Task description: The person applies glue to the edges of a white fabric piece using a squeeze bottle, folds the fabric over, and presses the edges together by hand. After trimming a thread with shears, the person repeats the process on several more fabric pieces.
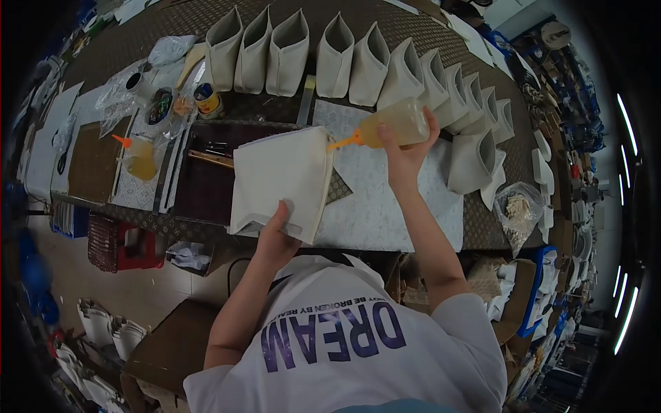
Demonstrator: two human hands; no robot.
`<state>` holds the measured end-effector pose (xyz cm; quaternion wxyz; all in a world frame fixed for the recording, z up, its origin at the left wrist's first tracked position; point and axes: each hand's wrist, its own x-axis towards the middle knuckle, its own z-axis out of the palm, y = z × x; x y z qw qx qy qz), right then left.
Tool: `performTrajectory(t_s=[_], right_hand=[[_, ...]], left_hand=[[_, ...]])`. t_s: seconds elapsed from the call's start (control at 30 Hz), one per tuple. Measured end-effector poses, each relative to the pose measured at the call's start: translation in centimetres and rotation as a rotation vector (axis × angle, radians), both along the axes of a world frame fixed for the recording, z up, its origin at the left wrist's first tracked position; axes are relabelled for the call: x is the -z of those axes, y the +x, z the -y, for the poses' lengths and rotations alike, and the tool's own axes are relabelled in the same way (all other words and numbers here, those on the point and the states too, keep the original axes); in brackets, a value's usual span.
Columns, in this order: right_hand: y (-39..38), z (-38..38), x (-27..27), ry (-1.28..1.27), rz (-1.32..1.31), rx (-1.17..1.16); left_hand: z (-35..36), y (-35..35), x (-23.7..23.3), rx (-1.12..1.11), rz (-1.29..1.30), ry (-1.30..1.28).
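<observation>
My right hand (pixel 407 148) is wrapped round a clear squeeze bottle (pixel 401 124) of yellowish liquid, tipped on its side. Its orange nozzle (pixel 346 141) points left, the tip right at the upper right edge of a cream bag piece (pixel 279 182). Gripped at its lower edge by my left hand (pixel 277 241), thumb on top, the piece is tilted above the table. A white sheet (pixel 392 199) lies beneath the bottle, and a small dark patterned piece (pixel 341 184) shows beside the bag piece.
Several cream open-topped bags (pixel 335 58) stand in a curved row along the back and right. A second orange-tipped bottle (pixel 141 158), a yellow tin (pixel 208 102) and a dark board (pixel 206 179) are at left. A plastic bag of scraps (pixel 518 212) lies at the right edge.
</observation>
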<state>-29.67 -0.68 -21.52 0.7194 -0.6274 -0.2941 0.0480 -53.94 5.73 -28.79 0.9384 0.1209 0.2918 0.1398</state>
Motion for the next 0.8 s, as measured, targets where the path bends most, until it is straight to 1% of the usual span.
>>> performTrajectory(t_s=[0.03, 0.13, 0.23, 0.33, 0.43, 0.5, 0.53, 0.57, 0.6, 0.63, 0.67, 0.77, 0.8], right_hand=[[-0.1, 0.4, -0.1, -0.001, -0.05, 0.011], [-0.6, 1.9, 0.5, -0.017, -0.105, 0.042], [-2.7, 3.8, 0.2, 0.017, -0.276, -0.032], [-5.4, 5.5, 0.3, -0.045, -0.302, -0.064], [-7.5, 6.8, 0.9, -0.109, -0.326, -0.128], [-6.7, 7.0, 0.0, 0.051, -0.642, -0.217], [-5.7, 7.1, -0.5, 0.139, -0.794, -0.278], [-4.2, 7.1, -0.5, 0.234, -0.824, -0.31], [-3.1, 6.9, -1.1, 0.283, -0.768, -0.269], [-2.2, 6.7, -1.9, 0.329, -0.713, -0.225], [-1.6, 6.2, -2.6, 0.371, -0.656, -0.177], [-0.3, 4.8, -4.1, 0.474, -0.644, -0.164], [-0.2, 4.3, -4.9, 0.484, -0.622, -0.189]], left_hand=[[0.0, 0.2, -0.2, -0.013, -0.008, -0.007], [0.0, 1.2, -0.1, -0.022, 0.097, 0.019], [0.0, 2.1, -0.1, -0.028, 0.08, 0.05], [0.0, 2.9, -0.8, -0.04, 0.078, 0.039], [-0.7, 3.4, -1.0, -0.037, 0.123, -0.042], [-1.5, 3.5, -3.0, 0.682, -0.358, 1.296], [-2.3, 3.6, -4.5, 1.037, -0.652, 1.957], [-3.3, 3.4, -5.0, 0.982, -0.665, 2.093], [-4.3, 3.1, -5.5, 0.917, -0.689, 2.229], [-4.8, 2.5, -3.8, 0.483, -0.381, 1.814], [-5.7, 2.3, -2.5, 0.094, -0.078, 1.354], [-9.0, 3.6, -1.8, -0.152, -0.247, 1.394], [-10.0, 3.6, -3.8, -0.137, -0.443, 1.599]])
